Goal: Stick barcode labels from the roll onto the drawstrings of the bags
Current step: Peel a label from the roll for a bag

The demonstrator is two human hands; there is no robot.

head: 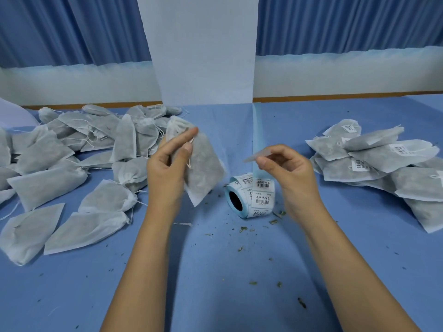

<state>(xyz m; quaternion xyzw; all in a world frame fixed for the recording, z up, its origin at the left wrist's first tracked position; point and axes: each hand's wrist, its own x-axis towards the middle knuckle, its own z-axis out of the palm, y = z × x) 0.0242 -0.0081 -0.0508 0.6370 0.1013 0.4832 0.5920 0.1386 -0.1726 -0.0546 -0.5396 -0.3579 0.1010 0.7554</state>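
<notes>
On the wide blue cloth-covered table (215,271), a loose heap of unlabelled grey-white fabric bags (72,164) lies to the left. A smaller stack of labelled bags (383,164) lies to the right, well apart from it. Between them the left hand (165,168) holds one grey-white drawstring bag (203,168) above the table. Its thumb and fingers are curled round the bag's upper part, the forefinger is stretched out, and the bag hangs tilted. Lower right of it the white roll of barcode labels (251,197) lies on its side, a pale blue backing strip (259,140) rising from it. The right hand (290,168) pinches a small peeled label (257,155) between thumb and forefinger, the other fingers curled in. The label is blurred, so I cannot tell which face is sticky. The thin white drawstring (189,164) runs beside the left thumb. To do this well, I judge, the left hand should draw the string taut and clear of the cloth. The label can then fold round the string alone, with its halves meeting squarely and the barcode unwrinkled.
</notes>
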